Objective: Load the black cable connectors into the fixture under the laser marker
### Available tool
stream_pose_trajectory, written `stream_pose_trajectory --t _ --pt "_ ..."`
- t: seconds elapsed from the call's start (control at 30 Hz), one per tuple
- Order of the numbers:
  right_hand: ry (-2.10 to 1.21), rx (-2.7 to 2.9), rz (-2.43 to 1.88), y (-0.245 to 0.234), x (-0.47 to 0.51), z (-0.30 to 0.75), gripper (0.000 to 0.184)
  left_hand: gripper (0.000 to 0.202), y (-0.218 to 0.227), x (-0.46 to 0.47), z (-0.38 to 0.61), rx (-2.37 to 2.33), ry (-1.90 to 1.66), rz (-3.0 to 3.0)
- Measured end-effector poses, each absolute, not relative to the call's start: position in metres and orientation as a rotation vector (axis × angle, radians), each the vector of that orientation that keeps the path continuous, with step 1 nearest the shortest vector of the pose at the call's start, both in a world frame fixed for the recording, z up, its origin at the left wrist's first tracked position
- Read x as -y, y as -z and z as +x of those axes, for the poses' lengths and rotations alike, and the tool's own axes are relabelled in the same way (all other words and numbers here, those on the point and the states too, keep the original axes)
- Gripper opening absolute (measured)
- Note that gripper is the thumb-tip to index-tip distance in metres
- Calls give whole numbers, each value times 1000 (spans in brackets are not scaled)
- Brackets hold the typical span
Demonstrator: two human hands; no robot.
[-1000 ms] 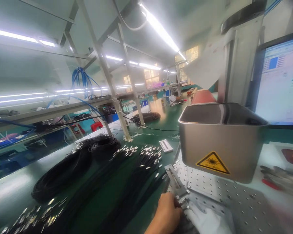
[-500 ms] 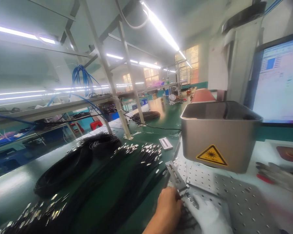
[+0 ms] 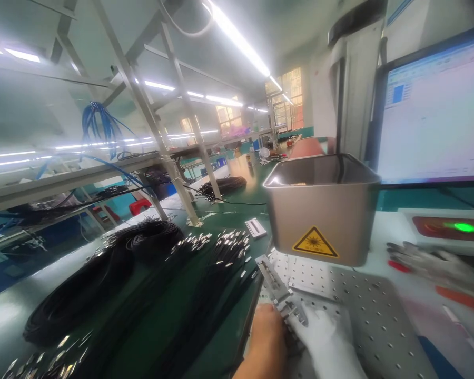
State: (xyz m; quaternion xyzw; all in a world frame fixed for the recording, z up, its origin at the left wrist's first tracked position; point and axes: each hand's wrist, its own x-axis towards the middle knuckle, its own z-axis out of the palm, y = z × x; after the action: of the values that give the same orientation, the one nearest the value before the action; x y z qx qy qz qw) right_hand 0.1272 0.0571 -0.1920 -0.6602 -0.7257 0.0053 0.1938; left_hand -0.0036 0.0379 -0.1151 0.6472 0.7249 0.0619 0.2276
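Working at the near edge of the perforated plate (image 3: 375,316), both hands meet over a narrow metal fixture (image 3: 278,289) that lies slantwise on the plate's left corner. The bare left hand (image 3: 266,339) curls around the fixture's near end, its fingers hidden beneath, so whether it clamps or merely steadies the piece cannot be told. The gloved right hand (image 3: 326,342) presses against the same end from the other side, fingertips at the small metal connectors (image 3: 298,316) seated there; its grip is likewise obscured. The fixture points toward the steel shield box (image 3: 319,210), which bears a laser warning label (image 3: 315,242) and stands on the plate just beyond, probably so that parts in the fixture sit under the marking head. Bundles of black cable (image 3: 150,295) with bright metal ends lie spread on the green bench (image 3: 8,321) to the left, within reach of the left hand. A monitor (image 3: 434,116) stands behind the box.
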Motion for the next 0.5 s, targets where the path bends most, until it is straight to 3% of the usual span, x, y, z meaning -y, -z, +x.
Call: stream_pose_trajectory --t 0.13,0.5 --pt "-58 2044 -1939 195 -59 123 35 16 115 -32 -5 -1939 -343 1745" --pt "-108 2089 -1915 194 -57 129 38 20 100 -23 8 -1822 -554 1677"
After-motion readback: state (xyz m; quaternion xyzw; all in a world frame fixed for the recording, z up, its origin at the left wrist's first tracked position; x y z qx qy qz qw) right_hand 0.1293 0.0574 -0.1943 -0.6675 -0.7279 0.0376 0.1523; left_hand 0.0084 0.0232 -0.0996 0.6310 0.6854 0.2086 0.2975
